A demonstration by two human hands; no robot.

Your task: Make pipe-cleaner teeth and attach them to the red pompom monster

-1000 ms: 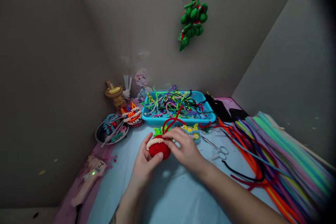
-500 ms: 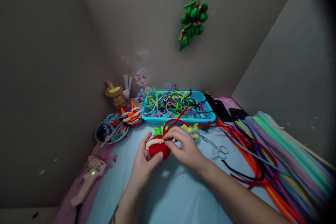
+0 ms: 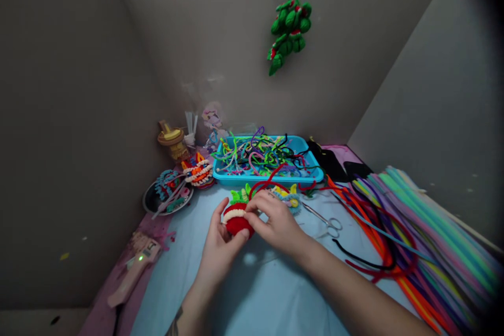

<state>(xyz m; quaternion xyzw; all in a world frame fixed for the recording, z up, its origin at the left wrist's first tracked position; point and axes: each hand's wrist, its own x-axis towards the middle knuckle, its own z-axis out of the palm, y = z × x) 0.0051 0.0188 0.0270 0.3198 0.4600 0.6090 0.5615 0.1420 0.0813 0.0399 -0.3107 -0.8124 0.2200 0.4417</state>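
Red fuzzy material, worked into a rounded piece [image 3: 239, 227], sits between the two hands, just above the pale blue surface [image 3: 189, 278], and looking down over the arms, as the head camera does, I can see most of it. The left hand [image 3: 219, 239] cradles it from the side, thumb pressed on its front; the right hand [image 3: 271, 218] pinches at its upper right edge, though the fingertips hide exactly what they grip. As far as I can judge, the round body is formed and a cream band [image 3: 235, 214] already lies across it, while a long red strand [image 3: 268, 182] loops away loose beyond the right hand, so that end looks unfinished; whether it joins the piece is hidden. A green piece [image 3: 240, 196] and a yellow-and-blue one [image 3: 292, 200] lie just behind, before the blue tray [image 3: 236, 181] of tangled offcuts. Scissors [image 3: 321, 219] rest to the right, apart from the hands. As for writing, the brown-lidded cup [image 3: 175, 151] seems to carry lettering, too blurred for me to read; I make out no brand anywhere else.
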